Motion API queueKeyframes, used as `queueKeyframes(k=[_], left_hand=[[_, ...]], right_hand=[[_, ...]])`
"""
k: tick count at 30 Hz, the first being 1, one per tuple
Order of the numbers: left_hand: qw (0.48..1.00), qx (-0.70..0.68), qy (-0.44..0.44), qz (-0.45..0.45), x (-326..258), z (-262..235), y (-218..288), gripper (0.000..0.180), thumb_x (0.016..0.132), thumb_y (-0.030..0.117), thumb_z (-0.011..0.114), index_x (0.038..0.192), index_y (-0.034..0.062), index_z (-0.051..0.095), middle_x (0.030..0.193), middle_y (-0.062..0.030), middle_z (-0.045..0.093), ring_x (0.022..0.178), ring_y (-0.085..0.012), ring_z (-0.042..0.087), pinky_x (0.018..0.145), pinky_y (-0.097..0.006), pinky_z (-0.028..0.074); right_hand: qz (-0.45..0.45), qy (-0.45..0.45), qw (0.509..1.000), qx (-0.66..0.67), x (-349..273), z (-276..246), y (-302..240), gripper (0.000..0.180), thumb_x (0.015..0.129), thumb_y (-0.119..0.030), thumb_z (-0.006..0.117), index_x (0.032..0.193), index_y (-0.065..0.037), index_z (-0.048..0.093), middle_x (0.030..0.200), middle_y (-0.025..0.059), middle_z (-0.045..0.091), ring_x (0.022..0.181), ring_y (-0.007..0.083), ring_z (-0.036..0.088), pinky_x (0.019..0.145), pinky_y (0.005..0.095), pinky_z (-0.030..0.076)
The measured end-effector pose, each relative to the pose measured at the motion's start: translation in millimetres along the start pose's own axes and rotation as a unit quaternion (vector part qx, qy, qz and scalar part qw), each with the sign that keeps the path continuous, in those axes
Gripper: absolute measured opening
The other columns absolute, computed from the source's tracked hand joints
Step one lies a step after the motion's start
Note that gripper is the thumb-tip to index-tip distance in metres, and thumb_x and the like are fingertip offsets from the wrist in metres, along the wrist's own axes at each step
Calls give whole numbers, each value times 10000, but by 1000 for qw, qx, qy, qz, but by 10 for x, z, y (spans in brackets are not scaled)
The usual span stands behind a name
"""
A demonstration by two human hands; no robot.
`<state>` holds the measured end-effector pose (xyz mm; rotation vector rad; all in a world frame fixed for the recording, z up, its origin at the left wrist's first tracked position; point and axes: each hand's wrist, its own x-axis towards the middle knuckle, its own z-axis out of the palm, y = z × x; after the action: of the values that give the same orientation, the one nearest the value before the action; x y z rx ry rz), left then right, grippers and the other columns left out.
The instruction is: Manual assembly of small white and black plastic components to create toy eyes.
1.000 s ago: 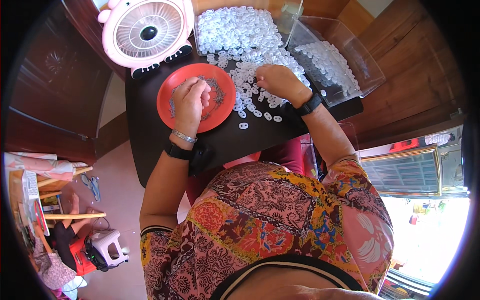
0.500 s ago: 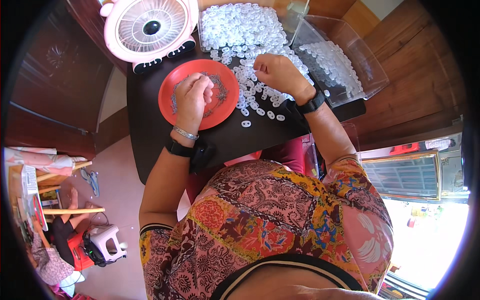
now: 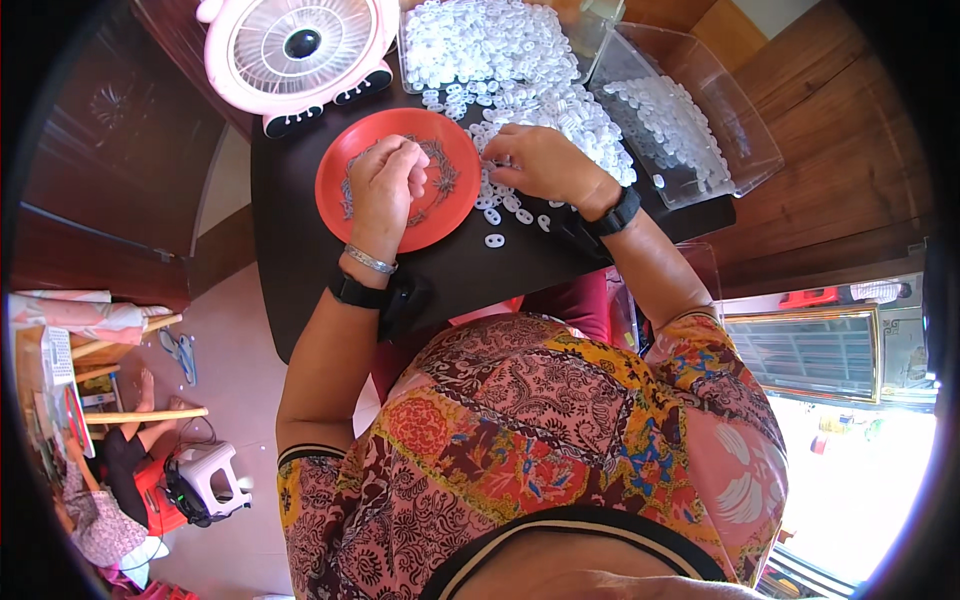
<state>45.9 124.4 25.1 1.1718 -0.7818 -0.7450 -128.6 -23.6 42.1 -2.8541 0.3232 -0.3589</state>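
Note:
My left hand is above a red plate, its fingers curled together; whatever they hold is hidden. Small grey pointed pieces, like screws or nails, lie in a ring on that plate. To the right of the plate, my right hand hangs low over a spread of white oval pieces, each with two holes. Its thumb and forefinger are apart and point left toward the plate edge, and I see nothing held between them.
Clear bins hold more white ovals at the back and at the right. A pink fan stands back left on the dark table. Left, on the floor, is a white stool; another person's legs show near it.
My right hand has come left and slightly down over the loose ovals, and its thumb and forefinger have parted. My left hand has stayed nearly still over the plate.

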Motion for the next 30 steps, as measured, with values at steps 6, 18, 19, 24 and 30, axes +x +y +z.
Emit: queueKeyframes(k=[6, 18, 19, 24, 30], left_hand=[[1000, 6, 1, 0, 11, -5, -16, 228, 874, 140, 529, 721, -15, 598, 624, -36, 563, 503, -80, 502, 454, -214, 394], [1000, -2, -6, -3, -13, -11, 2, 224, 880, 148, 536, 736, -12, 602, 638, -33, 565, 515, -76, 503, 456, -212, 401], [1000, -1, -7, -4, -7, -10, 4, 224, 880, 148, 536, 736, -12, 602, 638, -33, 565, 515, -76, 503, 456, -212, 401], [1000, 2, -2, -1, 9, -19, -12, 225, 880, 148, 536, 729, -7, 598, 626, -29, 556, 505, -78, 496, 453, -212, 398], [997, 56, -5, -57, 49, -40, -14, 228, 872, 155, 519, 715, 4, 588, 613, -32, 549, 492, -87, 493, 450, -222, 389]], right_hand=[[18, -13, 996, -86, 42, 65, 88, 164, 783, -173, 624, 917, -81, 644, 851, 109, 591, 808, 324, 605, 702, 410, 488], [65, 27, 993, -92, -45, -113, 111, 157, 815, -181, 598, 912, -69, 649, 866, 96, 627, 801, 298, 615, 712, 392, 496], [66, 27, 993, -92, -39, -104, 96, 157, 815, -181, 598, 912, -69, 649, 866, 96, 627, 801, 298, 615, 712, 392, 496], [9, 33, 993, -111, 30, 3, -79, 151, 800, -180, 609, 912, -93, 659, 878, 89, 610, 868, 280, 601, 737, 388, 497], [-10, -17, 987, -161, 158, 57, -132, 176, 781, -124, 601, 942, -115, 672, 930, 83, 592, 934, 282, 562, 785, 372, 485]])
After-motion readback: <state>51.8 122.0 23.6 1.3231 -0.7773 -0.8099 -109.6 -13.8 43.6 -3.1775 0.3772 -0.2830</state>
